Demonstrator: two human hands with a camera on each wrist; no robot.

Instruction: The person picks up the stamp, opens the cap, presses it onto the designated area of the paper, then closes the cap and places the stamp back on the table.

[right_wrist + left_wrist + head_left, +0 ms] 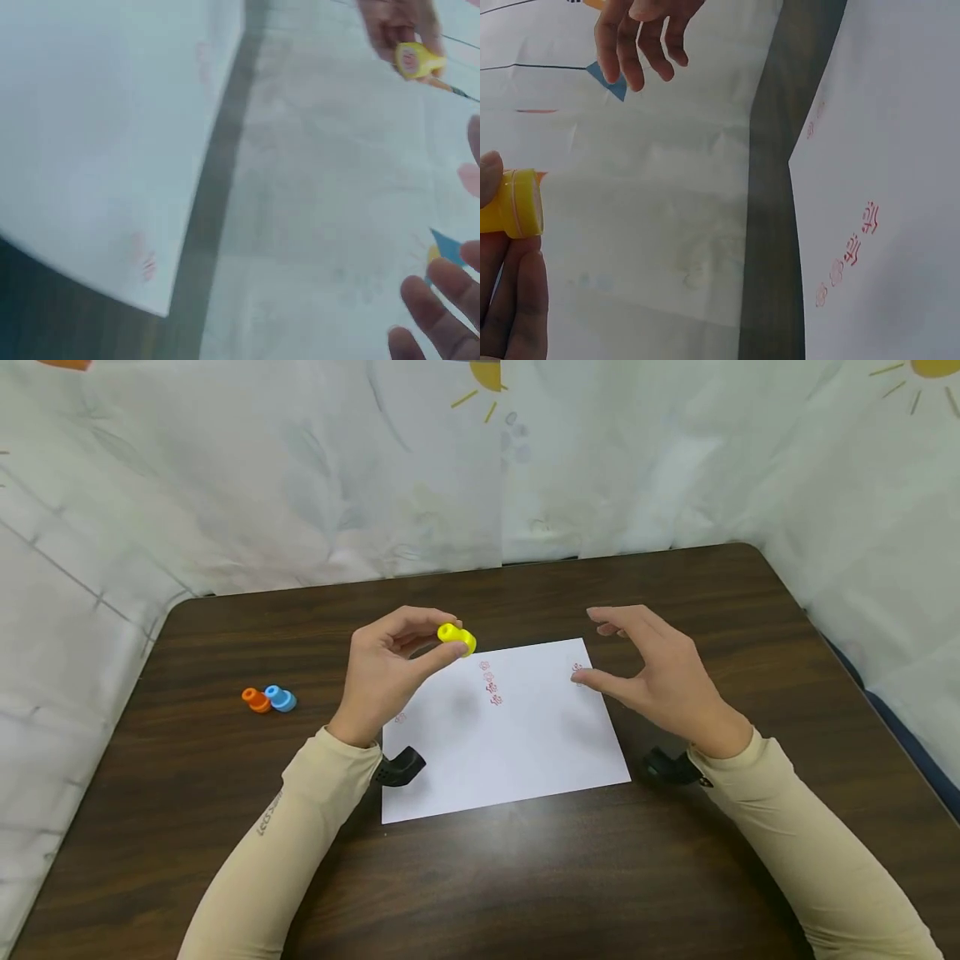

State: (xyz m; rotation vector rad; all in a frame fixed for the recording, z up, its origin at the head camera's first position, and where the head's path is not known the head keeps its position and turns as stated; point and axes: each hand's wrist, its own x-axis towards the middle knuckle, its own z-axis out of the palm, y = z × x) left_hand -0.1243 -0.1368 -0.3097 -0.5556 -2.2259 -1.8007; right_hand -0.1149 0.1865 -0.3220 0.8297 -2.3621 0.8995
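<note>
Between thumb and fingers, my left hand (393, 664) pinches a small yellow stamp (457, 638) above the far edge of a white sheet of paper (510, 752). In the right wrist view, the stamp's round face (409, 60) shows a reddish mark. My right hand (660, 672) hovers over the paper's right side, thumb and fingers spread apart, holding nothing. Red printed marks (491, 685) run in a short column near the paper's upper middle. Other small marks lie by its left edge and its upper right corner, the latter partly behind my right thumb.
An orange stamp (257, 700) and a light blue stamp (281, 698) stand side by side on the dark wooden table (202, 760), left of the paper. A white sheet with printed suns (420, 485) hangs behind the table's far edge. Each wrist wears a black camera.
</note>
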